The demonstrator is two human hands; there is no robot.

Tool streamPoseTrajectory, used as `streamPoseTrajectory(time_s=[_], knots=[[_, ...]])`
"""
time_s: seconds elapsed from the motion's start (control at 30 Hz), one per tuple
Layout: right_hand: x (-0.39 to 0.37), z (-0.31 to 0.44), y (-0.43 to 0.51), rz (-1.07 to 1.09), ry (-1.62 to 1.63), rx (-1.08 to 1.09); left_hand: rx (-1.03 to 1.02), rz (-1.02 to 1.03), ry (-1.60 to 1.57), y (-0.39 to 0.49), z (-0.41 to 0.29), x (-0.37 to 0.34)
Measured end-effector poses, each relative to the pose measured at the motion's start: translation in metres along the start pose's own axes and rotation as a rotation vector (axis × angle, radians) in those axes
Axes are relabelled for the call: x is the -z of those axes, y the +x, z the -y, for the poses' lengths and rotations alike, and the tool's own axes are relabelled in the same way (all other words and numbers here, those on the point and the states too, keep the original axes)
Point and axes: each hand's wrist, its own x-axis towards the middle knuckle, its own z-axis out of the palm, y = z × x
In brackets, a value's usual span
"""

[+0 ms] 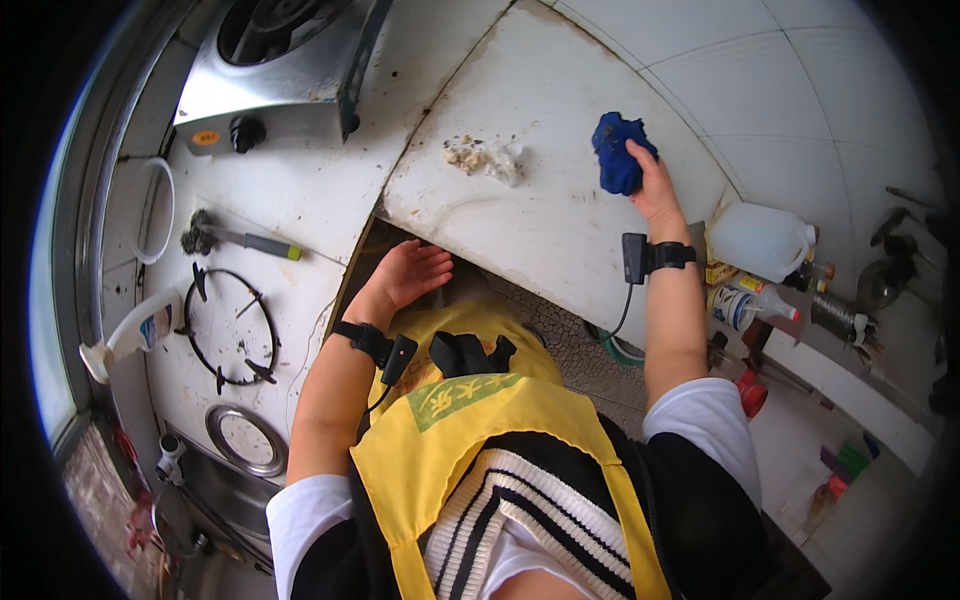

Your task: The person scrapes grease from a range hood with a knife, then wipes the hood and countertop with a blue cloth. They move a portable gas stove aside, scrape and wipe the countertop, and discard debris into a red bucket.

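My right hand (654,187) grips a bunched blue cloth (619,154) with dark crumbs on it, at the right part of the white countertop (555,225). My left hand (415,271) holds nothing, its palm turned up and fingers extended, near the counter's front edge. Between the hands and farther back, a small heap of pale, wet-looking scraps and dark bits (484,159) lies on the counter. Smears and specks mark the surface around it.
At the back left stands a gas stove (277,105). A scraper (262,244), steel wool (198,234), a black pan-support ring (231,327), a spray bottle (146,322) and a metal sink (225,487) are on the left. A plastic jug (757,238) and bottles stand right.
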Motion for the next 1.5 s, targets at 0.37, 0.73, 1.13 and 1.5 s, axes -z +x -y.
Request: streamPoseTrajectory(time_s=[0.37, 0.73, 1.13, 1.5], knots=[[-0.018, -0.017, -0.023, -0.242, -0.182, 0.244, 0.108, 0.012, 0.137, 0.010, -0.006, 0.009], [-0.073, -0.031, -0.042, -0.174, -0.054, 0.183, -0.498, 0.347, 0.710, -0.058, -0.012, -0.097], [-0.139, -0.054, -0.062, -0.074, 0.180, 0.145, -1.484, -0.042, 1.280, -0.018, -0.028, -0.182], [-0.079, -0.027, -0.067, -0.179, 0.387, 0.179, -1.182, -0.118, 1.275, -0.002, -0.045, -0.171]])
